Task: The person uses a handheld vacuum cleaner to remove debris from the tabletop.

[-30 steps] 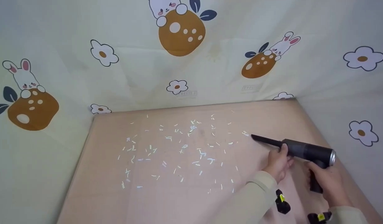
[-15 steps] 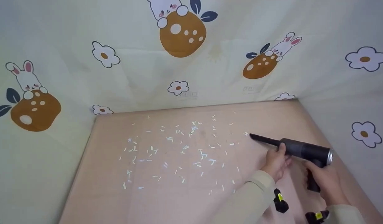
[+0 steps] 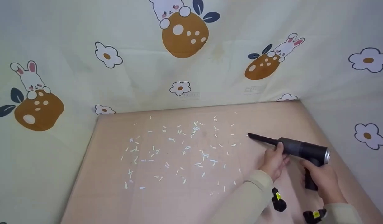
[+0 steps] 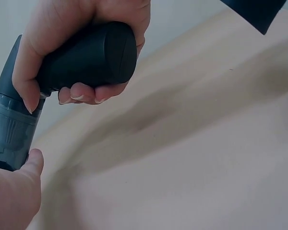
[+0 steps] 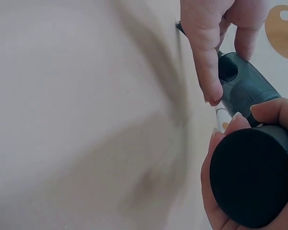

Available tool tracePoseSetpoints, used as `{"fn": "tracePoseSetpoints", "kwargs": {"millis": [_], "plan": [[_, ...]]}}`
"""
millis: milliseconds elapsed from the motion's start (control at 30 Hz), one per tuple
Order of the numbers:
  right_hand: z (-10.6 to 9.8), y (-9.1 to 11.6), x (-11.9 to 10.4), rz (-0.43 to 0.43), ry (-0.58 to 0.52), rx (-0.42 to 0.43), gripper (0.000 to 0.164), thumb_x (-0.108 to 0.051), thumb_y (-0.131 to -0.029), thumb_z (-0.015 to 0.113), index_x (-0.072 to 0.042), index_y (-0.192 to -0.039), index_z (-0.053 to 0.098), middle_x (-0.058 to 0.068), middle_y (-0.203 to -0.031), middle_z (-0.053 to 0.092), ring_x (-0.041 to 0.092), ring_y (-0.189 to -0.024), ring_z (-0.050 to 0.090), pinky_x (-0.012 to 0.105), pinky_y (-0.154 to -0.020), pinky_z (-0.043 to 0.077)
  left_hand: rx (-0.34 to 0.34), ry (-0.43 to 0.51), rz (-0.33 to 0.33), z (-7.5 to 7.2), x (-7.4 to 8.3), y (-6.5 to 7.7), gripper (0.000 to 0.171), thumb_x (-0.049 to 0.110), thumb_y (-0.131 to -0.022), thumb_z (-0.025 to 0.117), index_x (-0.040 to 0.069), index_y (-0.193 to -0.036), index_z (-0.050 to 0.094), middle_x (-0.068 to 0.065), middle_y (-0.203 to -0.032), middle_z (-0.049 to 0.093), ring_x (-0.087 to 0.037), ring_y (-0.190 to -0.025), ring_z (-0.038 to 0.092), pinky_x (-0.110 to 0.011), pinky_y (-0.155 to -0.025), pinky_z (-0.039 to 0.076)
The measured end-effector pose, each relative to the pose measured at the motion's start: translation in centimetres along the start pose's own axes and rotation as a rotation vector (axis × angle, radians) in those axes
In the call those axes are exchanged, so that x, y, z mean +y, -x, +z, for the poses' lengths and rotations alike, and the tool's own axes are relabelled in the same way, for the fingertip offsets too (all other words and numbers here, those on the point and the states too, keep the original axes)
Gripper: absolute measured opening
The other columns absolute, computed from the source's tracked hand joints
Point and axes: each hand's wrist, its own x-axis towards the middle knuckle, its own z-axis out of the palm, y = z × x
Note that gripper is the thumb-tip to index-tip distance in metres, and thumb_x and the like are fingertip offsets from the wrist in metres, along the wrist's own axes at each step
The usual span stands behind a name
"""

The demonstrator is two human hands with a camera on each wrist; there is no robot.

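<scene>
A black handheld vacuum cleaner [image 3: 303,150] slants over the right part of the table, its long narrow nozzle [image 3: 262,138] pointing left. My right hand [image 3: 327,180] grips its handle [image 4: 89,57], fingers wrapped around it. Ahead of that, my left hand [image 3: 274,163] holds the front of the body near the see-through dust cup [image 5: 249,84], thumb on one side and fingers on the other. The nozzle tip is right at a tiny pale scrap. Many small shiny paper scraps [image 3: 213,161] lie scattered across the table to its left.
A pinkish-beige cover lies over the table [image 3: 166,207]. Pale cloth walls [image 3: 141,74] with rabbit and flower prints rise at the back and both sides. Black wrist cameras [image 3: 278,200] with yellow labels sit at both wrists.
The vacuum cleaner has edged left with both hands. Most of the small scrap cluster in front of the nozzle tip is gone. The head view has shifted slightly.
</scene>
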Motion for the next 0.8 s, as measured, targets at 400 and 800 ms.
{"fn": "tracePoseSetpoints", "kwargs": {"millis": [400, 800], "plan": [[0.5, 0.1, -0.1, -0.015, -0.020, -0.025, 0.038, -0.033, -0.095, 0.065, 0.001, -0.104, 0.049, 0.001, -0.063, 0.060, 0.019, -0.055, 0.062, 0.035, -0.055, 0.059, 0.015, -0.004, 0.012, -0.7, 0.4, 0.2, 0.035, 0.020, -0.105, 0.056, -0.009, -0.125, 0.057, -0.020, -0.107, 0.072, -0.029, -0.103, 0.070, -0.047, -0.094, 0.059], [0.2, 0.2, -0.1, -0.027, 0.096, 0.001, 0.048, -0.038, -0.095, 0.061, 0.002, -0.116, 0.045, -0.001, -0.068, 0.059, 0.017, -0.060, 0.063, 0.033, -0.057, 0.059, 0.001, 0.064, 0.016, -1.1, 0.3, 1.0, 0.035, 0.018, -0.105, 0.055, -0.010, -0.126, 0.054, -0.020, -0.112, 0.072, -0.031, -0.109, 0.068, -0.050, -0.098, 0.057]]}}
